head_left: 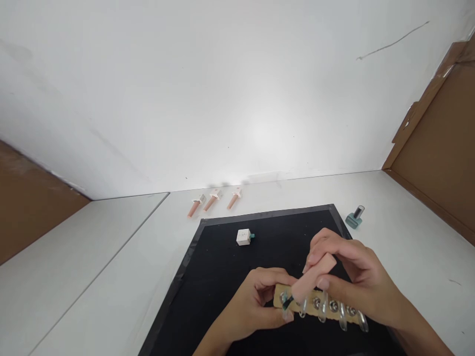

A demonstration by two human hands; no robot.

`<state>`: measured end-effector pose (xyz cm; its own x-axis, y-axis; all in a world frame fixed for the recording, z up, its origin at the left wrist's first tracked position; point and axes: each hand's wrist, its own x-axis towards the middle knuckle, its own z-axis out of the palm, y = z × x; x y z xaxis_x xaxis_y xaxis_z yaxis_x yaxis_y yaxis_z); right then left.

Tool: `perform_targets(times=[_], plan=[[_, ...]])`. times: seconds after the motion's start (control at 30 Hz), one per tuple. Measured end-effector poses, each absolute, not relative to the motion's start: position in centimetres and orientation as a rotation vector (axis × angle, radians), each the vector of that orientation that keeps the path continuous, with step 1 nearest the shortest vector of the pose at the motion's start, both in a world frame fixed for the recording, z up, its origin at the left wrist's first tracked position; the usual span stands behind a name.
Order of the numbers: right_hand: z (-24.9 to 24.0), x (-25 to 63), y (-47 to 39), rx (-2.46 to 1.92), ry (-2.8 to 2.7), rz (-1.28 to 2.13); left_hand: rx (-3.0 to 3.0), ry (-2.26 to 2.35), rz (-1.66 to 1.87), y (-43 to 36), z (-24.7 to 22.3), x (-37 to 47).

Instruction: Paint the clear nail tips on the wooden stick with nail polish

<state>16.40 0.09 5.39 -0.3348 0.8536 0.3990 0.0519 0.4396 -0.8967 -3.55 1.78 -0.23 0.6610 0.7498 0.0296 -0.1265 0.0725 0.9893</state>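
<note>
My left hand [260,301] grips the left end of a tan strip [310,302] that carries several clear nail tips [342,319] on round metal holders. Between the thumb and fingers of my right hand [349,277] is a pink brush cap [313,278], tilted down to the left. Its dark green brush end touches or nearly touches the leftmost nail tip [285,306], which shows some green. Behind the hands, a white square bottle [243,237] with a green neck lies uncapped on the black mat [218,257].
Three white bottles with pink caps [194,207] [211,201] [233,199] lie behind the mat. Right of the mat is a green bottle [354,220] with a black and silver cap. Brown cardboard [438,123] borders the right side, more [33,198] the left; a white wall [222,99] rises behind.
</note>
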Motion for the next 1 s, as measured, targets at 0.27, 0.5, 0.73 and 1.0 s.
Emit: perform_targets(times=[0.27,0.5,0.73,1.0], plan=[[5.37,16.46,0.15,-0.746,-1.703,1.017,1.351,0.551,0.715,1.65,-0.28,-3.72],[5.37,16.41,0.2,-0.824,-1.664,0.93,1.352,0.596,0.729,1.75,-0.33,-3.63],[5.18,16.53,0.15,-0.839,-1.702,0.982,1.341,0.58,0.739,1.8,-0.46,-3.78],[5.27,16.56,0.25,-0.77,-1.725,0.993,1.347,0.562,0.759,1.78,-0.47,-3.67]])
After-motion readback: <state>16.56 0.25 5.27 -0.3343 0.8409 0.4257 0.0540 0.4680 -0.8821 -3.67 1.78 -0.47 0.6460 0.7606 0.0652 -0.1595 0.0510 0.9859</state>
